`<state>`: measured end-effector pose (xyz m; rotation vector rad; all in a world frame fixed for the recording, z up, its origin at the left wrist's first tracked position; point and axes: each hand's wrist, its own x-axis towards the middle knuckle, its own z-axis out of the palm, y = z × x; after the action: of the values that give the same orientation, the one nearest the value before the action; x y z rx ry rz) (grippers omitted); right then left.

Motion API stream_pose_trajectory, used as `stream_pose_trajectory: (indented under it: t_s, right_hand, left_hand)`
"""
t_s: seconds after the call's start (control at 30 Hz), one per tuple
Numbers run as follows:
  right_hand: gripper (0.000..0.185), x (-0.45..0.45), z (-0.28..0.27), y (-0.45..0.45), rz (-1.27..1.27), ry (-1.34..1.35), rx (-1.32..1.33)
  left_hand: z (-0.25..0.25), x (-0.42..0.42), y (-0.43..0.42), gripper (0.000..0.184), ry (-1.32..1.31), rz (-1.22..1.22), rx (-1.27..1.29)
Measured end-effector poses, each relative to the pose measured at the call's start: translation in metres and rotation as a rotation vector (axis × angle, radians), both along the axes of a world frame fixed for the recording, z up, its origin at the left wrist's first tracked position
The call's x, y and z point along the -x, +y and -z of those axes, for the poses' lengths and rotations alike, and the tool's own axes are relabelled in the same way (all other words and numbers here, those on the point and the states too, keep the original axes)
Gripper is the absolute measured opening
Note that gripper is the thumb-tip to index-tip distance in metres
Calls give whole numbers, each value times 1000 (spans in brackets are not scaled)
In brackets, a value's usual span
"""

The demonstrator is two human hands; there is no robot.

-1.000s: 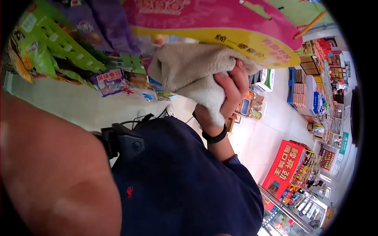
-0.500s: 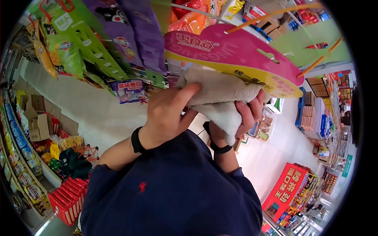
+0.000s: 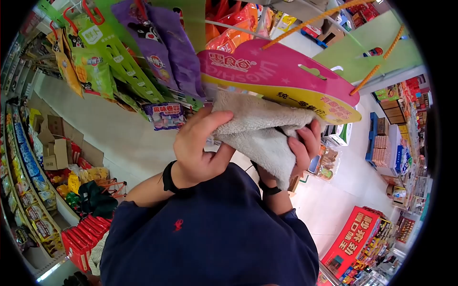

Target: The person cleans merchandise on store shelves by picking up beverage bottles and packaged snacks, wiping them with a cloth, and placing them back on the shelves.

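A light grey cloth [image 3: 260,136], fluffy and loosely folded, is held between both hands in front of my chest. My left hand [image 3: 198,148] grips its left side, with thumb and fingers closed on the edge. On the right side, my right hand [image 3: 305,148] has its fingers curled around the cloth; part of that palm is hidden behind it. Just above the cloth hangs a pink and yellow sign [image 3: 281,78] on orange cord [image 3: 329,16], its lower edge close to the cloth. Whether they touch I cannot tell.
Purple snack bags [image 3: 164,52] and green bags [image 3: 90,62] hang on hooks at upper left. Shelves of packets [image 3: 36,205], an opened cardboard box [image 3: 55,152] and red packages [image 3: 83,240] stand at left. A red display stand [image 3: 350,240] is at lower right.
The cloth is spread a little wider and its folded layers have opened somewhat. My left hand has shifted slightly left and down. The sign appears slightly further left.
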<state>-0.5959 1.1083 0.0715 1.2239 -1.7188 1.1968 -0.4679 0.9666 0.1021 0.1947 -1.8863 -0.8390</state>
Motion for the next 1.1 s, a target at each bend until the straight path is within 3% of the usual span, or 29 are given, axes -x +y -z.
stream_pose_trajectory:
  t_s: [0.23,0.27,0.43,0.57,0.63,0.77,0.83,0.9,0.97,1.1]
  right_hand:
    - [54,3,29,-11,27,-30,7]
    - [40,1,34,-20,11,-78,156]
    - [49,2,53,-10,11,24,-8]
    - [46,0,32,-7,-1,4,26]
    - [44,6,20,-3,-37,44,77]
    - [53,6,-14,-21,48,37,116]
    - [47,4,-6,-21,131,34,24]
    - [42,2,10,-26,148,37,109]
    - [40,2,28,-21,87,-3,91]
    - [40,-10,45,-10,46,-80,-6]
  left_hand:
    - [10,3,0,51,10,-2,25]
    - [13,3,0,51,9,6,28]
    - [24,4,-2,50,-25,22,4]
    - [17,0,-4,50,-8,47,55]
    - [12,2,-5,49,151,110,62]
    - [3,16,0,48,191,121,21]
    - [5,25,0,48,157,118,-21]
    - [9,21,-4,50,10,58,31]
    - [13,20,-6,45,-134,5,231]
    - [43,12,-3,38,-222,42,236]
